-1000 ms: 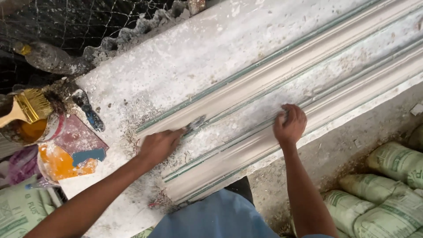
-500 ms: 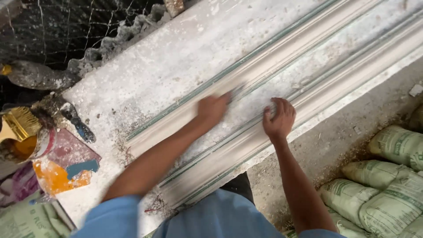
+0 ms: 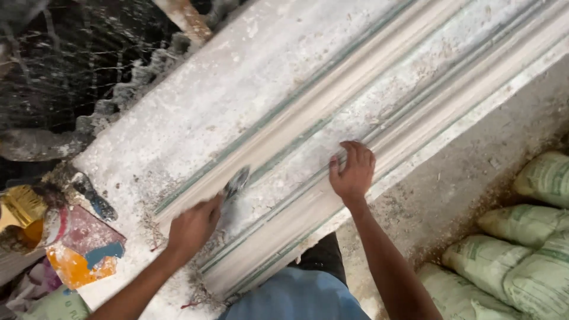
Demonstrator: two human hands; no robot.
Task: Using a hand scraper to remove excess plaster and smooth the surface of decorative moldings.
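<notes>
Dusty grey desk [image 3: 178,130], paint pot and brush [image 3: 24,216] parked at its left edge. Left hand [image 3: 192,228] clamped on a small blurred scraper [image 3: 237,182] against the long plaster moulding [image 3: 379,112]; right hand [image 3: 354,172] spread flat, empty, bracing it. Sacks [image 3: 521,249] stacked right.

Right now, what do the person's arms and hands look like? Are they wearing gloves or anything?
No gloves. Both hands, the left hand and the right hand, are bare, with no rings or watch showing. Both forearms are bare too, with no sleeves reaching them. A blue shirt shows at the bottom of the picture.
</notes>
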